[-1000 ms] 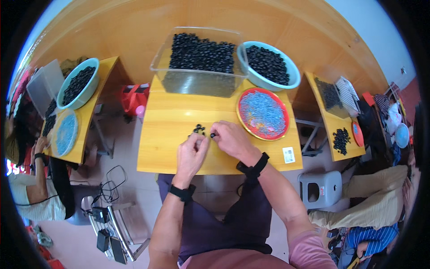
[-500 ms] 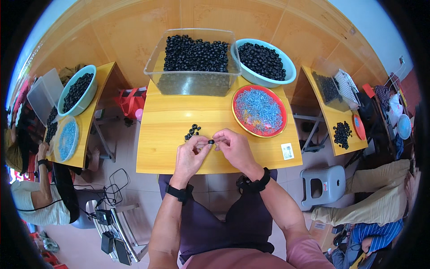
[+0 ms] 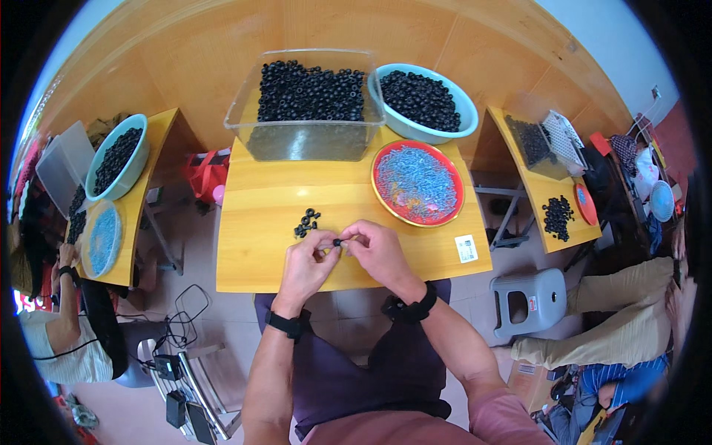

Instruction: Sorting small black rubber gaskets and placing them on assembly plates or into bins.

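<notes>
My left hand [image 3: 305, 265] pinches a small black ring-like piece [image 3: 337, 242] between thumb and fingertips, just above the front part of the wooden table. Against the same piece press the closed fingertips of my right hand [image 3: 380, 254]; whether they also hold something tiny is hidden. Several loose black pieces [image 3: 308, 222], round with holes, lie beyond my left hand. To the right of them, a red plate [image 3: 378, 194] with a yellow rim is heaped with small bluish, thin parts and some yellowish ones.
At the table's back stand a clear plastic bin [image 3: 311, 142] and a light-blue basin [image 3: 469, 122], both full of black pieces. A white label card [image 3: 466, 248] lies near the right edge. Side tables hold similar basins; people sit at both sides. A grey stool [image 3: 530, 304] stands right.
My right fingertips have closed in on the black piece, where a small gap showed before. My left hand keeps its pinch. The whole view has shifted slightly.
</notes>
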The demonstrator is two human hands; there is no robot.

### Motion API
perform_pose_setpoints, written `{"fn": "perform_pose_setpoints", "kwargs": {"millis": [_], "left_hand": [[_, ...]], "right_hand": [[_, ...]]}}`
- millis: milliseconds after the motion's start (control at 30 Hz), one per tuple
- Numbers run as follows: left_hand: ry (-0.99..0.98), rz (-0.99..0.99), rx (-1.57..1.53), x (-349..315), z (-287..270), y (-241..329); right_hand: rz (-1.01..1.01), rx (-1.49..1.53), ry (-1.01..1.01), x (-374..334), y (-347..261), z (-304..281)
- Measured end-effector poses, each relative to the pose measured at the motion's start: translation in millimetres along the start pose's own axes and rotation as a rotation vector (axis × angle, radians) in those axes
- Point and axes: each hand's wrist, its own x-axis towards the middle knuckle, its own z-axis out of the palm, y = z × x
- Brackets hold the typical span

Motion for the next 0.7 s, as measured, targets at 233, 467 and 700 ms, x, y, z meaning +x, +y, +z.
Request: {"fn": "perform_pose_setpoints", "kwargs": {"millis": [233,467,700], "left_hand": [[-0.011,-0.05,0.026,-0.4,-5.5,9.7],[-0.007,-0.054,0.012,1.5,-4.5,5.7],[-0.023,-0.082,0.043,1.7,-5.8,8.6]], "right_hand": [[-0.094,-0.174,-0.009,7.8,-1.7,-34.2],[0.063,-0.584,0.131,46.0,22.8,-125.3],[0.126,-0.767,0.034,58.0,27.0,-113.1]]}}
